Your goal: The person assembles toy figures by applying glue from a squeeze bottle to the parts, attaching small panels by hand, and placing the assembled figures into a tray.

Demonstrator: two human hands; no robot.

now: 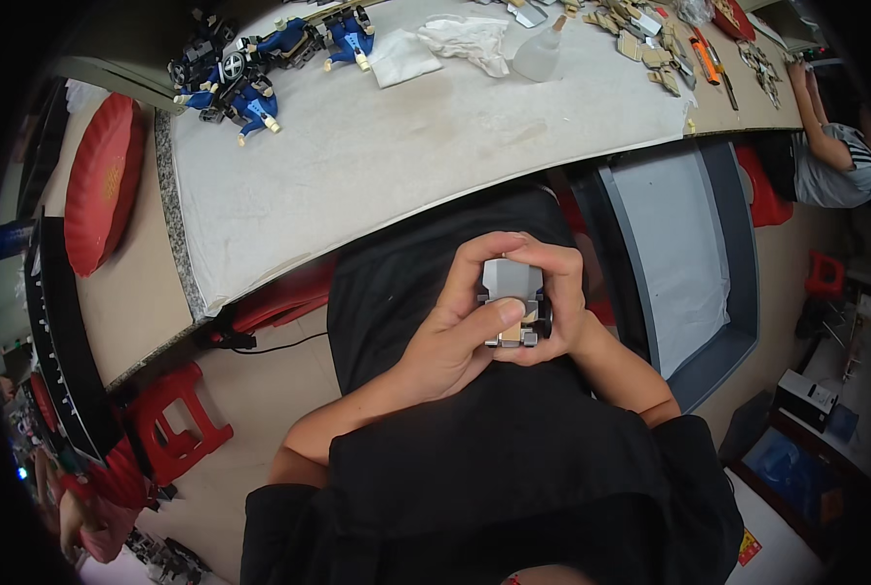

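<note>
Close above my lap, both hands are wrapped round a small grey and tan plastic toy part (512, 280). My left hand (452, 341) grips its left side, the thumb lying across its front. On the other side my right hand (565, 304) curls round it, with fingertips of the hands meeting over its top edge. The part has a smooth light-grey block above, with tan and dark pieces below. My fingers and palms hide its sides and back.
The covered worktable (406, 146) is ahead. On it are blue-and-black toy figures (250, 78), white cloths (463, 44), a clear bottle (540, 54), tan toy parts (650, 49) and an orange-handled tool (704, 60). A grey bin (738, 292) stands right; a red tray (104, 185) lies left. Other people sit nearby.
</note>
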